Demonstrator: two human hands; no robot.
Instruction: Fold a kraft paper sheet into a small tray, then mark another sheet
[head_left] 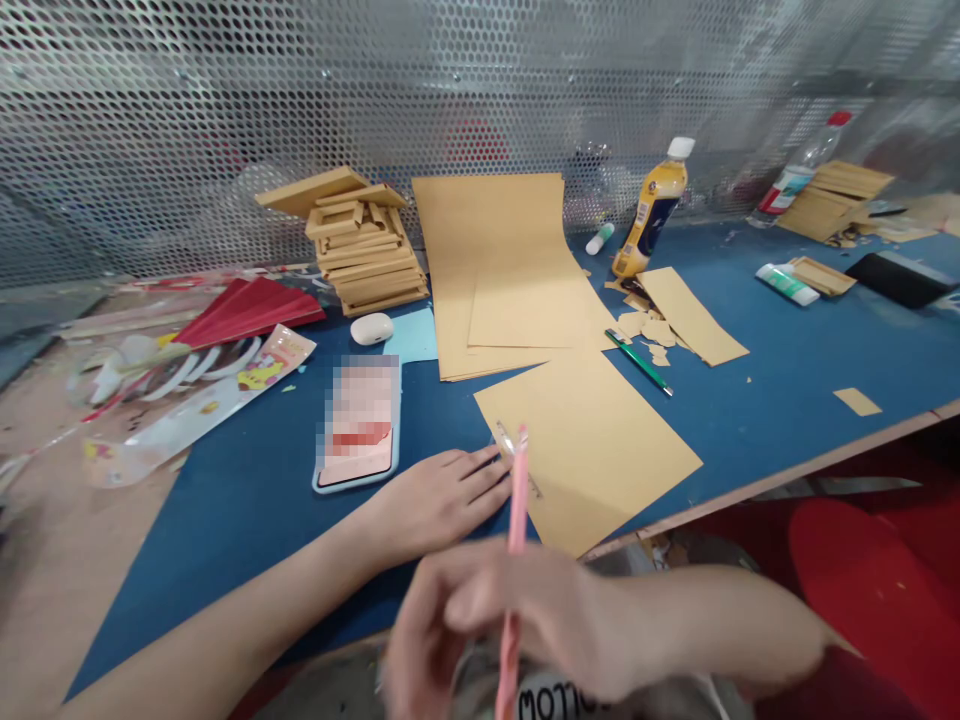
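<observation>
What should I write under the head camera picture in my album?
Left hand at a clear ruler on tan paper, right hand holding a slim pink stick.

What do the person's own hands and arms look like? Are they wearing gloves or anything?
No gloves! The left hand has slim fingers, and its forearm shows no sleeve, watch or bracelet. The right hand is bare too, though blurry, so small details are hard to tell. Dark red cloth near that elbow looks like a sleeve.

One head-worn view from close above the blue tabletop (787, 360), forward and down, perforated screen (375, 90) ahead
</observation>
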